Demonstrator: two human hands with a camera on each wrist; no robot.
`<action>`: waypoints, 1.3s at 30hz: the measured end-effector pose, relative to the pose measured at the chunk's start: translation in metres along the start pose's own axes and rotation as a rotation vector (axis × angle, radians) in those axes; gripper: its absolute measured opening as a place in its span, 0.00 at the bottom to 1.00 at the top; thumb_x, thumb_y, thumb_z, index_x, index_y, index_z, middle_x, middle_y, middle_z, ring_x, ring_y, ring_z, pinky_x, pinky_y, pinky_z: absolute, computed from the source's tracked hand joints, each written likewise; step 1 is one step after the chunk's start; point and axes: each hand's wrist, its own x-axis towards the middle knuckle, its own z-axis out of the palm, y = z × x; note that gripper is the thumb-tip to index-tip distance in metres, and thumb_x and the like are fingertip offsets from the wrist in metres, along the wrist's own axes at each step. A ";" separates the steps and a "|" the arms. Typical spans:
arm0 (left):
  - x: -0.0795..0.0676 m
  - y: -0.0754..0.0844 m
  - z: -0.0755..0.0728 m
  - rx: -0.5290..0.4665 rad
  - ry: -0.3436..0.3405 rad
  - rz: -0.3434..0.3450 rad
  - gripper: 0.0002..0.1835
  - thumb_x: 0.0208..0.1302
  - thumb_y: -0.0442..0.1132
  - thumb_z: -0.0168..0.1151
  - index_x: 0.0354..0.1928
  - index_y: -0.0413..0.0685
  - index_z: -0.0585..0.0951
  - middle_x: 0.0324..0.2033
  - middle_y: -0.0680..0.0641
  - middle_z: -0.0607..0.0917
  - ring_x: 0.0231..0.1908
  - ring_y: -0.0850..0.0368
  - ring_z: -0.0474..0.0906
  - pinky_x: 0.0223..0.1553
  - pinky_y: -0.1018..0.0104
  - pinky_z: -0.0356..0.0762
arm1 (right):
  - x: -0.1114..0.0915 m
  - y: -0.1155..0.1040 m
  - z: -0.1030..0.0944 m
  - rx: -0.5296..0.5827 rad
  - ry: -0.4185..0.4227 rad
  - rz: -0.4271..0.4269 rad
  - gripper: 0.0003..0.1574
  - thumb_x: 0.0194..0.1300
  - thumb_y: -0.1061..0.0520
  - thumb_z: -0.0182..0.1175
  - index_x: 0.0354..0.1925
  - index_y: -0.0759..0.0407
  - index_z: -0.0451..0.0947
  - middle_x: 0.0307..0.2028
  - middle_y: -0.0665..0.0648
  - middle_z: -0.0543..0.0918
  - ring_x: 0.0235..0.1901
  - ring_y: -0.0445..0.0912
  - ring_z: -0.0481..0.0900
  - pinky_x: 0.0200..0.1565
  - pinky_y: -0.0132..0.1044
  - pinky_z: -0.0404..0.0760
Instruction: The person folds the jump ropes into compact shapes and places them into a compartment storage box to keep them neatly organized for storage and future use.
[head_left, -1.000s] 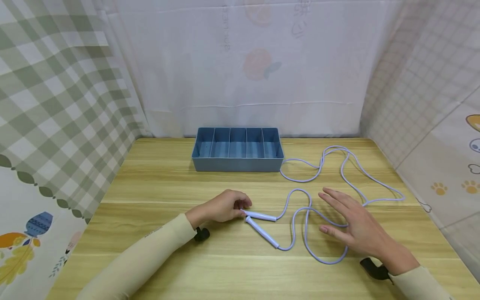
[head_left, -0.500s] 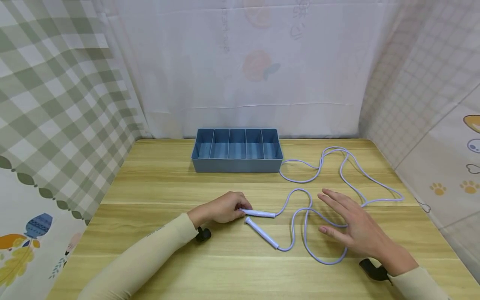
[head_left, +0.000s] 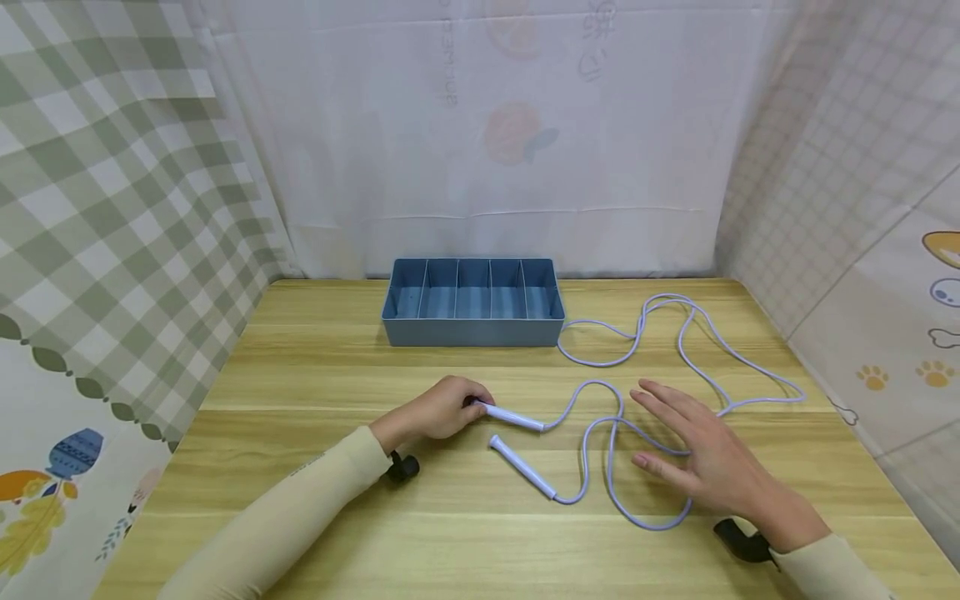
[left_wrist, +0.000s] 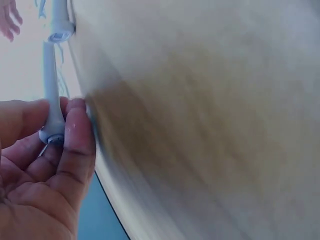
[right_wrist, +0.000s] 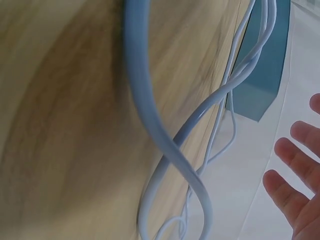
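Rope handle (head_left: 516,417) pinched in left hand (head_left: 444,407), right hand (head_left: 703,455) spread empty over cord (head_left: 652,527), 2nd handle (head_left: 522,468) on table (head_left: 450,533)

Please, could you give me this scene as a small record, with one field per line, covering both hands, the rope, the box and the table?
Left hand: pinches the end of one rope handle
Right hand: fingers extended, holding nothing
Second handle: lies on the table, not held
Cord: lilac, in loose loops that cross
Box: blue-grey, five compartments, near the far edge
Table: wood-grain top
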 end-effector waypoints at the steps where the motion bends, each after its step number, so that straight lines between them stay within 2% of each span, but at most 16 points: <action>1: 0.000 0.000 -0.001 -0.004 0.000 -0.012 0.08 0.75 0.33 0.59 0.48 0.44 0.87 0.42 0.50 0.87 0.39 0.60 0.78 0.44 0.63 0.78 | 0.000 0.000 0.000 -0.001 0.001 -0.001 0.57 0.52 0.46 0.79 0.75 0.51 0.66 0.72 0.59 0.69 0.69 0.59 0.68 0.73 0.29 0.49; 7: -0.003 0.001 -0.002 -0.087 0.011 -0.057 0.08 0.75 0.34 0.60 0.46 0.42 0.87 0.34 0.51 0.86 0.33 0.61 0.78 0.37 0.66 0.78 | 0.001 -0.001 0.002 0.007 0.001 -0.006 0.56 0.52 0.46 0.79 0.75 0.51 0.67 0.73 0.59 0.69 0.69 0.58 0.69 0.73 0.28 0.49; 12: -0.006 0.000 0.001 -0.215 0.070 -0.076 0.08 0.75 0.33 0.60 0.46 0.38 0.87 0.29 0.48 0.86 0.29 0.58 0.81 0.31 0.68 0.81 | 0.002 -0.002 0.004 0.016 0.014 -0.028 0.55 0.53 0.46 0.79 0.74 0.55 0.68 0.72 0.60 0.70 0.68 0.58 0.70 0.73 0.28 0.49; 21: -0.009 0.005 0.000 -0.374 0.163 -0.127 0.09 0.75 0.33 0.60 0.47 0.37 0.87 0.31 0.44 0.87 0.29 0.58 0.82 0.33 0.63 0.85 | 0.005 -0.005 0.008 0.027 0.062 -0.086 0.53 0.55 0.44 0.77 0.74 0.55 0.68 0.71 0.60 0.71 0.65 0.59 0.72 0.73 0.29 0.52; 28: -0.012 0.007 0.003 -0.469 0.182 -0.161 0.09 0.74 0.33 0.61 0.48 0.37 0.88 0.35 0.42 0.89 0.31 0.58 0.83 0.36 0.62 0.86 | 0.006 -0.009 0.010 0.033 0.055 -0.094 0.52 0.56 0.43 0.76 0.74 0.55 0.68 0.70 0.61 0.72 0.66 0.58 0.71 0.73 0.29 0.51; 34: -0.015 0.006 0.005 -0.527 0.201 -0.183 0.09 0.74 0.33 0.62 0.48 0.37 0.88 0.36 0.41 0.89 0.31 0.58 0.83 0.36 0.62 0.86 | 0.009 -0.013 0.012 0.046 0.090 -0.155 0.48 0.62 0.39 0.71 0.73 0.58 0.69 0.69 0.61 0.73 0.65 0.58 0.73 0.73 0.29 0.53; 39: -0.017 0.007 0.005 -0.560 0.225 -0.189 0.09 0.73 0.33 0.63 0.47 0.36 0.88 0.37 0.38 0.88 0.31 0.58 0.83 0.37 0.59 0.87 | 0.009 -0.018 0.015 0.061 0.094 -0.171 0.47 0.65 0.36 0.69 0.72 0.60 0.71 0.69 0.60 0.74 0.64 0.57 0.73 0.73 0.29 0.54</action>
